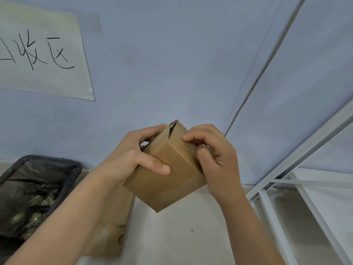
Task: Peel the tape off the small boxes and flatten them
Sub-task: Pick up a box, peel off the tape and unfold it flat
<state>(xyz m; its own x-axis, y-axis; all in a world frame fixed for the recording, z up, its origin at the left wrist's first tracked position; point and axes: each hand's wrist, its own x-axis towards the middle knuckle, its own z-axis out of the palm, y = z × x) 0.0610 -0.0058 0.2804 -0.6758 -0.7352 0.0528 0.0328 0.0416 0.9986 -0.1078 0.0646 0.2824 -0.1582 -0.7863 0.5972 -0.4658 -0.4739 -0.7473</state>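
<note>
I hold a small brown cardboard box (168, 175) in mid-air in front of the wall, tilted with one corner pointing down. My left hand (131, 159) grips its left side, thumb across the front face and fingers behind the top flaps. My right hand (214, 155) is curled at the box's right face, its fingertips pinching clear tape (205, 148) there. A top flap stands slightly open at the upper edge.
A black bin (38, 192) lined with a dark bag holds crumpled tape at the lower left. Flat cardboard (112, 226) lies on the floor under my left forearm. A handwritten paper sign (42, 54) hangs on the wall. A white metal frame (298, 197) stands at the right.
</note>
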